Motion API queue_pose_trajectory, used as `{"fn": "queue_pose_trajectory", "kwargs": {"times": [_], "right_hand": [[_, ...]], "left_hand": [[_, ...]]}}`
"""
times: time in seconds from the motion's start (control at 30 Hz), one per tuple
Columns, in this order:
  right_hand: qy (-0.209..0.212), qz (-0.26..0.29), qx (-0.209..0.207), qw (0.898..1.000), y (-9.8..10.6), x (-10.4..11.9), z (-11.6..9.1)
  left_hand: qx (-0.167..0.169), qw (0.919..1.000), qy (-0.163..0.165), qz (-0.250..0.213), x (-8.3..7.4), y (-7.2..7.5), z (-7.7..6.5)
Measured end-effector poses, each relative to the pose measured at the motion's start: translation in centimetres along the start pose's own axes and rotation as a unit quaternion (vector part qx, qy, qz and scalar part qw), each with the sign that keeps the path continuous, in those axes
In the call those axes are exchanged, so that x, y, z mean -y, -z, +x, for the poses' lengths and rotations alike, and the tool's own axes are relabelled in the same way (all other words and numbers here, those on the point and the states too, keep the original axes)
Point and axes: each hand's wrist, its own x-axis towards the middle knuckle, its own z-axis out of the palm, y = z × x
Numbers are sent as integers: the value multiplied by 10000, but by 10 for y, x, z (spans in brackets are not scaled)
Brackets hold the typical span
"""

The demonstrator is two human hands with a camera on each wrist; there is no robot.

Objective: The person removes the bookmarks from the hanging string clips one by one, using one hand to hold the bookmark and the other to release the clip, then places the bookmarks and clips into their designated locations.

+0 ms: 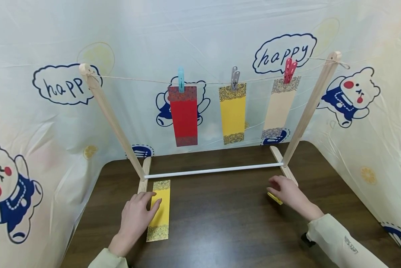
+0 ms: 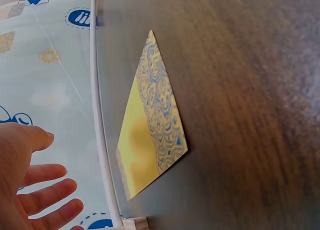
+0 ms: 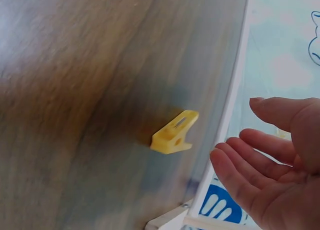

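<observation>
On the dark table at the left lies a yellow patterned card (image 1: 163,210), its ends printed with dark lace motifs. My left hand (image 1: 138,212) hovers over the card's left edge with fingers spread and relaxed; the left wrist view shows the card (image 2: 137,145) apart from the fingers (image 2: 50,195). Over at the right, a yellow clothespin (image 1: 274,198) lies on the table. My right hand (image 1: 289,193) is just above it, fingers loosely bent. In the right wrist view a gap shows between the clothespin (image 3: 174,133) and that hand (image 3: 270,165), which holds nothing.
A wooden frame with left post (image 1: 113,123), right post (image 1: 311,111) and white crossbar (image 1: 213,171) stands at the back. From its string (image 1: 133,78) hang a red card (image 1: 184,119), a yellow card (image 1: 233,115) and a beige card (image 1: 279,108), each held by a clothespin.
</observation>
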Motion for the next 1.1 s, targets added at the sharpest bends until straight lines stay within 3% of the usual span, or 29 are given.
{"fn": "queue_pose_trajectory", "kwargs": {"times": [0.4, 0.6, 1.1], "right_hand": [[-12, 499, -287, 9983, 10, 27, 5], [180, 649, -496, 9965, 15, 39, 7], [556, 738, -885, 9918, 25, 65, 15]], "left_hand": [[107, 9996, 184, -189, -4, -1, 7], [188, 9987, 306, -368, -7, 0, 12], [-79, 9977, 249, -631, -16, 3, 28]]}}
